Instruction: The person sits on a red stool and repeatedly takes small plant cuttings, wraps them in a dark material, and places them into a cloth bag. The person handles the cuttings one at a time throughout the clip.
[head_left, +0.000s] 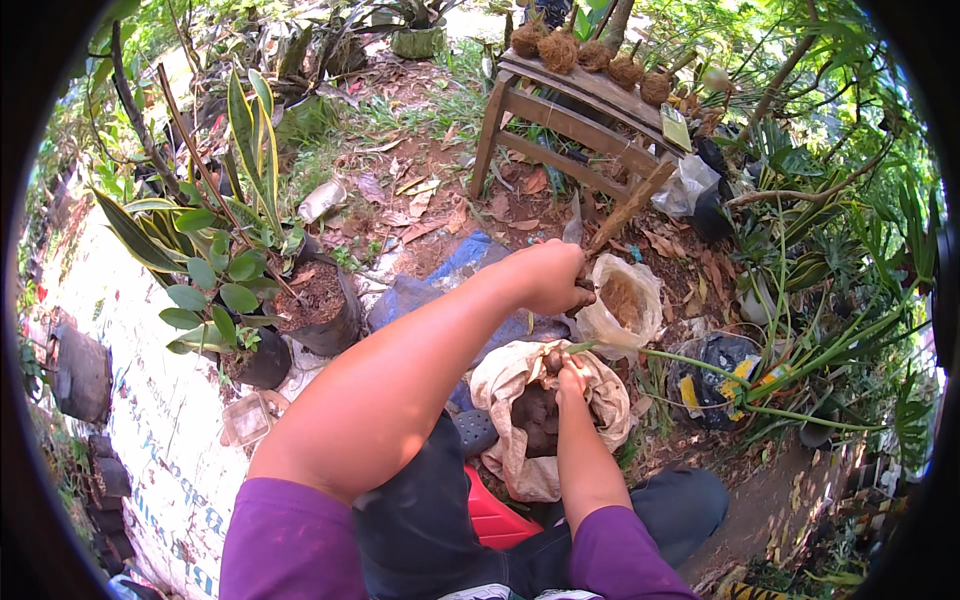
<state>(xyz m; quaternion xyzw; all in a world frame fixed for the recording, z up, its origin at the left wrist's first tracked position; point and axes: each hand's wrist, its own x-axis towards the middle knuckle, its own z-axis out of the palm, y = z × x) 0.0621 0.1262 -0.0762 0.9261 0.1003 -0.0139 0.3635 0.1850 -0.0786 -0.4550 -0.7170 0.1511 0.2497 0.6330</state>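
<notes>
My left arm stretches across the view, and my left hand [548, 275] is closed in a fist. A pointed grey blade [573, 222] rises just beyond the fist, and a dark piece shows below its fingers; they look like one knife-like tool. Beneath it stands a clear plastic bag [645, 310] with brown fibrous material inside. My right hand [571, 380] is closed around a green plant stem [580, 347] at the mouth of a cream cloth sack [492, 378]. Dark soil clumps [535, 420] fill the sack. Whether roots hang under my right hand is hard to see.
A wooden bench [570, 125] at the back carries several brown fibre balls [558, 52]. Potted plants [320, 310] stand at left by a white printed sheet [150, 430]. A black-and-yellow bundle [710, 385] lies at right under long green stems. A red plastic piece [495, 515] sits between my legs.
</notes>
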